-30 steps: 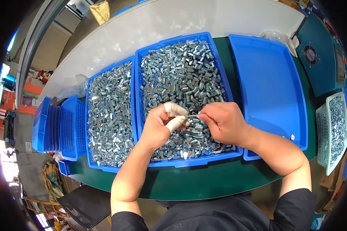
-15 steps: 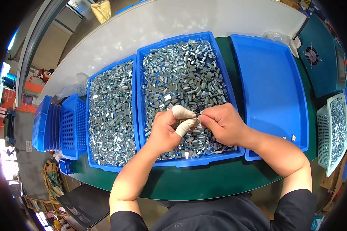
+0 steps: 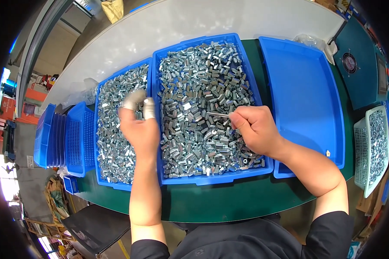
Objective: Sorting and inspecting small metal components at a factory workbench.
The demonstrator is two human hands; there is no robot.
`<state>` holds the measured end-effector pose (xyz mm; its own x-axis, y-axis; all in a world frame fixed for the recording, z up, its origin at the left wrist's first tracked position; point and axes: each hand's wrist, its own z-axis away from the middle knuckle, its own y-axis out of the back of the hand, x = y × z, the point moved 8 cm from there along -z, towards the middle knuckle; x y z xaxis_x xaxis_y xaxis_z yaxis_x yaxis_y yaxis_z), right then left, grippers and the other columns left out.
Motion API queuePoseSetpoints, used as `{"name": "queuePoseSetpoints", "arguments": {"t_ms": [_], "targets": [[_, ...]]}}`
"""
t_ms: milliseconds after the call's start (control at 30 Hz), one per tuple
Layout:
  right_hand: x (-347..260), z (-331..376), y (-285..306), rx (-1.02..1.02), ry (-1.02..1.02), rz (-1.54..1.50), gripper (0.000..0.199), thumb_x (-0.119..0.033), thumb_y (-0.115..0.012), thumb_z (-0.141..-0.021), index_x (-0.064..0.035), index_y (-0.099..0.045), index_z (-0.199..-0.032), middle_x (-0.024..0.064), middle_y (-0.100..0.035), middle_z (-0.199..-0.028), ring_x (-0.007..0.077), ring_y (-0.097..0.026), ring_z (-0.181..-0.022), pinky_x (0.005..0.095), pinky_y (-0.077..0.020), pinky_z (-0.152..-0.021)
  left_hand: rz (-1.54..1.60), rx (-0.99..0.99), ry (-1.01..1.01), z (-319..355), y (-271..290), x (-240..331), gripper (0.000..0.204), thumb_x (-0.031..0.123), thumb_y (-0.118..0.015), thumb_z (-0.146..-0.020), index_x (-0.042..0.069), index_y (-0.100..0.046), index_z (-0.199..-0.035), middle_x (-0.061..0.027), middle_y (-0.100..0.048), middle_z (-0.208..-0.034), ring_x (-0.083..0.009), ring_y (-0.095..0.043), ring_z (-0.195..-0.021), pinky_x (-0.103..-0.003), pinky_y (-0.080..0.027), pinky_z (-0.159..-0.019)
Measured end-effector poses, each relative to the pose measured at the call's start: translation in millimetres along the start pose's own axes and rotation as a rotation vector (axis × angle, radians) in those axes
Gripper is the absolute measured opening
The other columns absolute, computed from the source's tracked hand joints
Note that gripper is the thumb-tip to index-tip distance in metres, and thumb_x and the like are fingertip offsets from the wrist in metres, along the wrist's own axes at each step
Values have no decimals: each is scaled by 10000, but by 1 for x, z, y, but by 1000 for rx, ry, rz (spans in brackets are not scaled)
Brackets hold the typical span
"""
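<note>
My left hand [image 3: 139, 127] is over the left blue tray [image 3: 100, 176], smeared by motion. White finger covers wrap its thumb and forefinger, which are apart; nothing held shows clearly between them. Pinched in my right hand [image 3: 257, 127] is a thin metal rod [image 3: 218, 114], its free end pointing left. It hovers above the middle blue tray [image 3: 203, 180]. Both trays are full of small silvery six-sided metal spacers [image 3: 190, 142], some showing a hole in the end. What lies under my right fingers is hidden.
At the right lies a shallow blue tray [image 3: 302, 95] with a small piece [image 3: 328, 153] in its near corner. Beyond are a pale basket of metal parts [image 3: 369, 151] and a teal machine [image 3: 358, 64]. Blue baskets [image 3: 75, 138] stand left. A white partition [image 3: 194, 21] runs behind.
Both hands were together over the middle tray. My left hand has moved left to the left tray and its fingers have parted. The rod now shows in my right hand.
</note>
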<state>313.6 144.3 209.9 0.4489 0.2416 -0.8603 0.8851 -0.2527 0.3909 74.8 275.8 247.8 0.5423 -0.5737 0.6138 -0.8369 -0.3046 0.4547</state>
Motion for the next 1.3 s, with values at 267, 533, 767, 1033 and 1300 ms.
{"name": "queuePoseSetpoints", "arguments": {"t_ms": [267,533,767,1033,1300], "targets": [[5,1,0,-49,-67,0,271,-114,-595,-997,20,-634,-764,110,-623,-652,198,-586,-561,332,-439,-544,136,-723,-385,51,-71,60,310,-29,-708,-833,35,-693,-1136,-150,-678,-1237,-367,-641,-1141,-439,-490,-1007],[3,0,-3,-56,-62,6,260,-116,-602,-995,25,-638,-779,115,-622,-657,201,-571,-563,328,-444,-551,68,-894,-300,67,-84,50,293,-63,-727,-774,31,-693,-1050,-131,-682,-1000,-360,-645,-993,-412,-534,-832],[7,1,0,-41,-86,11,268,-118,-603,-995,29,-627,-772,115,-598,-638,188,-540,-550,333,-429,-540,436,-779,202,57,-74,24,138,-23,-747,-871,13,-673,-981,-85,-728,-914,-154,-703,-831,-297,-544,-743],[4,-1,-5,-86,-60,89,306,-146,-617,-984,13,-592,-724,141,-562,-616,268,-510,-524,369,-405,-520,365,-751,-3,45,-58,40,222,-53,-744,-866,15,-723,-1076,-76,-720,-999,-146,-681,-921,-282,-543,-814],[0,0,-7,-75,15,84,268,-129,-627,-967,2,-607,-734,150,-582,-635,325,-574,-555,401,-421,-522,336,-734,-272,48,-57,65,198,-41,-741,-865,11,-730,-1055,-86,-729,-958,-191,-705,-858,-303,-564,-751]]}}
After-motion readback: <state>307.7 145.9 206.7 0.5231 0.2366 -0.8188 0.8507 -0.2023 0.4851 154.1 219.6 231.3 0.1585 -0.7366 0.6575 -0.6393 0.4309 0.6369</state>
